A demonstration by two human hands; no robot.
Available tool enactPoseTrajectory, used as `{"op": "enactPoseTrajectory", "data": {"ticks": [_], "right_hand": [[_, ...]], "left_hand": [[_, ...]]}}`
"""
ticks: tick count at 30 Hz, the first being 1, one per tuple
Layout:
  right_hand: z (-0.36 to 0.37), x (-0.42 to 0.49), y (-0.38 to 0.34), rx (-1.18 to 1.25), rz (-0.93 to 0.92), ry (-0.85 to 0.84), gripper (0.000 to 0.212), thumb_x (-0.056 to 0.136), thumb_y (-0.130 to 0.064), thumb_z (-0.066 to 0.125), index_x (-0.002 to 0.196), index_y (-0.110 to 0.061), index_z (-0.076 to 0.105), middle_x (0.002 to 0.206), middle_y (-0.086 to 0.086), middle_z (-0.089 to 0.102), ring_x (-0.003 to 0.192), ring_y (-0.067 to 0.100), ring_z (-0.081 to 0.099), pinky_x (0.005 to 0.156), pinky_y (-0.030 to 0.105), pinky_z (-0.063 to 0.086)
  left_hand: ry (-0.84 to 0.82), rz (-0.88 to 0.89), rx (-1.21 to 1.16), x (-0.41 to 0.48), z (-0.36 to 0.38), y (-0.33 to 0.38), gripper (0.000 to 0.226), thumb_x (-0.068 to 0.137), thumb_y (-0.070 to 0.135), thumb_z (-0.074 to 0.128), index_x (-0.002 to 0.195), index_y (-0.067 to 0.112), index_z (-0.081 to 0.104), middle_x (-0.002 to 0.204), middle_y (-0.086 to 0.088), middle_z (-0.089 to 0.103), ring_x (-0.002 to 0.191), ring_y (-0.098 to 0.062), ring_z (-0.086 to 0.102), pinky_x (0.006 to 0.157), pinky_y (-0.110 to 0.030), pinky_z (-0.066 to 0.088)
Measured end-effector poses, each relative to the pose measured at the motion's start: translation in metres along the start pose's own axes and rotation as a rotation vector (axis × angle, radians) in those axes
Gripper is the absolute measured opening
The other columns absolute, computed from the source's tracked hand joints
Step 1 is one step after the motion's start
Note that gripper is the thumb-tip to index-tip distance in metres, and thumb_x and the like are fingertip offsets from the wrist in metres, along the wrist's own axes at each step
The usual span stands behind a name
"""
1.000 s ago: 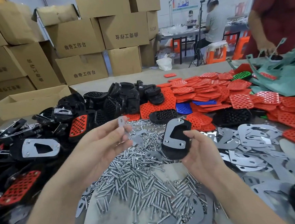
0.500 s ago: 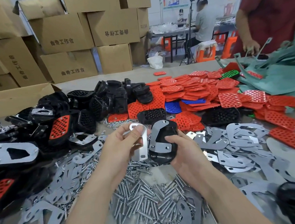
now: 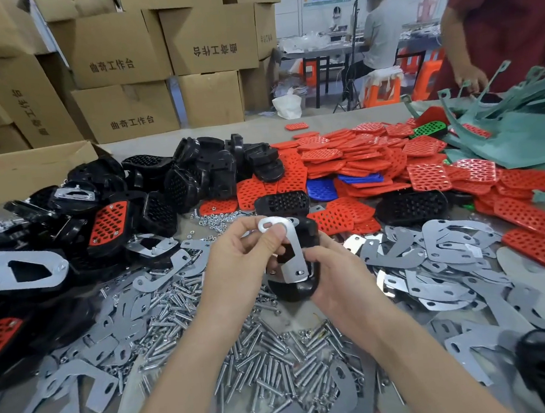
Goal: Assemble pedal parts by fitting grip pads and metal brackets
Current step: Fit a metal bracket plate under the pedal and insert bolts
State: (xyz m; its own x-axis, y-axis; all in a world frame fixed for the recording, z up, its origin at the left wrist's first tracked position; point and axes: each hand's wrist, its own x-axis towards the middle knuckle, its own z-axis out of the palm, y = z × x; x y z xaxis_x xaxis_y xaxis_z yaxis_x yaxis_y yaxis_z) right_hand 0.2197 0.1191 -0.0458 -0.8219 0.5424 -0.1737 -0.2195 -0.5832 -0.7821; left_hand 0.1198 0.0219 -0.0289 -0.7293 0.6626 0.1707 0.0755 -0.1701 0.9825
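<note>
– Left grip (image 3: 243, 261) pinches the metal bracket (image 3: 292, 257) by its top; right grip (image 3: 335, 276) holds the black pedal (image 3: 293, 290) over the screws (image 3: 271, 354).
– Handling?
– Bracket looks stiff, thin, likely slick: hold its edges. Pedal seems light, rigid.

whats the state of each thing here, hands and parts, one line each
left hand, pinches top end of metal bracket
right hand, grips black pedal body
metal bracket, held against black pedal body
black pedal body, lifted above bolts
bolts, loose in a heap
pedal with red pad, pad fitted, lying at left
</note>
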Motion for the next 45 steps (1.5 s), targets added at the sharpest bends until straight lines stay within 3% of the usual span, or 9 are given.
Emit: {"op": "enactPoseTrajectory", "data": {"ticks": [7, 9, 12, 16, 18, 21, 30, 33, 45], "right_hand": [[0.002, -0.002, 0.003, -0.072, -0.019, -0.035, 0.041, 0.096, 0.007, 0.049, 0.125, -0.013, 0.071, 0.123, 0.023, 0.072, 0.106, 0.036, 0.069, 0.108, 0.061, 0.048], [0.002, -0.005, 0.003, -0.069, -0.001, -0.057, 0.039, 0.096, 0.002, 0.052, 0.123, -0.015, 0.073, 0.122, 0.022, 0.073, 0.109, 0.037, 0.071, 0.108, 0.059, 0.049], [0.002, -0.009, 0.003, -0.041, 0.015, -0.071, 0.031, 0.100, -0.010, 0.055, 0.125, -0.014, 0.073, 0.123, 0.020, 0.074, 0.118, 0.040, 0.069, 0.106, 0.056, 0.052], [0.002, -0.004, 0.005, 0.047, 0.058, -0.024, 0.054, 0.103, -0.015, 0.056, 0.155, -0.009, 0.042, 0.129, 0.019, 0.071, 0.124, 0.038, 0.066, 0.112, 0.059, 0.046], [0.002, -0.006, 0.003, 0.023, 0.039, -0.047, 0.046, 0.103, -0.015, 0.057, 0.149, -0.012, 0.052, 0.128, 0.017, 0.072, 0.122, 0.036, 0.068, 0.112, 0.059, 0.046], [0.003, -0.009, 0.005, -0.035, 0.012, -0.112, 0.030, 0.102, -0.010, 0.057, 0.107, -0.027, 0.081, 0.117, 0.010, 0.078, 0.112, 0.029, 0.073, 0.105, 0.056, 0.053], [0.001, -0.005, 0.007, 0.039, 0.039, -0.114, 0.030, 0.106, -0.013, 0.052, 0.111, -0.020, 0.080, 0.124, 0.014, 0.074, 0.118, 0.033, 0.071, 0.108, 0.055, 0.051], [0.002, -0.006, 0.006, 0.046, 0.048, -0.112, 0.032, 0.107, -0.015, 0.049, 0.133, -0.010, 0.067, 0.127, 0.017, 0.073, 0.120, 0.035, 0.069, 0.110, 0.058, 0.048], [0.007, -0.013, 0.000, 0.011, 0.053, -0.142, 0.036, 0.108, -0.016, 0.044, 0.139, -0.009, 0.062, 0.130, 0.017, 0.071, 0.122, 0.036, 0.068, 0.111, 0.060, 0.046]], "left_hand": [[0.067, 0.036, 0.080, -0.001, 0.003, -0.001, 0.010, 0.093, 0.024, 0.071, 0.100, 0.017, 0.069, 0.092, 0.003, 0.077, 0.076, -0.011, 0.067, 0.065, -0.022, 0.055], [0.092, 0.057, 0.155, 0.001, 0.001, -0.004, 0.007, 0.091, 0.029, 0.073, 0.096, 0.025, 0.071, 0.096, 0.002, 0.071, 0.084, -0.016, 0.068, 0.071, -0.034, 0.057], [0.081, 0.046, 0.115, -0.001, -0.002, -0.006, 0.004, 0.091, 0.029, 0.074, 0.094, 0.031, 0.071, 0.095, 0.000, 0.070, 0.083, -0.013, 0.070, 0.060, -0.030, 0.058], [0.052, 0.059, 0.148, 0.000, -0.003, -0.011, 0.007, 0.091, 0.034, 0.072, 0.097, 0.038, 0.071, 0.100, 0.006, 0.071, 0.091, -0.015, 0.069, 0.070, -0.028, 0.056], [0.049, 0.064, 0.155, 0.000, -0.003, -0.013, 0.008, 0.091, 0.035, 0.072, 0.098, 0.039, 0.071, 0.101, 0.007, 0.072, 0.096, -0.014, 0.068, 0.072, -0.023, 0.054], [0.031, 0.061, 0.136, 0.000, -0.004, -0.013, 0.013, 0.092, 0.035, 0.072, 0.104, 0.040, 0.071, 0.108, 0.001, 0.072, 0.097, -0.016, 0.070, 0.076, -0.028, 0.058], [-0.013, 0.133, 0.142, -0.002, -0.002, -0.013, 0.032, 0.096, 0.024, 0.069, 0.114, 0.049, 0.065, 0.114, 0.025, 0.067, 0.111, 0.006, 0.060, 0.082, -0.006, 0.046], [-0.016, 0.149, 0.139, -0.002, -0.002, -0.014, 0.027, 0.097, 0.022, 0.068, 0.110, 0.046, 0.068, 0.112, 0.023, 0.069, 0.107, 0.004, 0.063, 0.079, -0.006, 0.047], [-0.041, 0.070, 0.069, -0.004, -0.001, -0.014, 0.024, 0.101, 0.027, 0.060, 0.114, 0.045, 0.069, 0.112, 0.014, 0.073, 0.101, -0.004, 0.069, 0.079, -0.017, 0.054]]}}
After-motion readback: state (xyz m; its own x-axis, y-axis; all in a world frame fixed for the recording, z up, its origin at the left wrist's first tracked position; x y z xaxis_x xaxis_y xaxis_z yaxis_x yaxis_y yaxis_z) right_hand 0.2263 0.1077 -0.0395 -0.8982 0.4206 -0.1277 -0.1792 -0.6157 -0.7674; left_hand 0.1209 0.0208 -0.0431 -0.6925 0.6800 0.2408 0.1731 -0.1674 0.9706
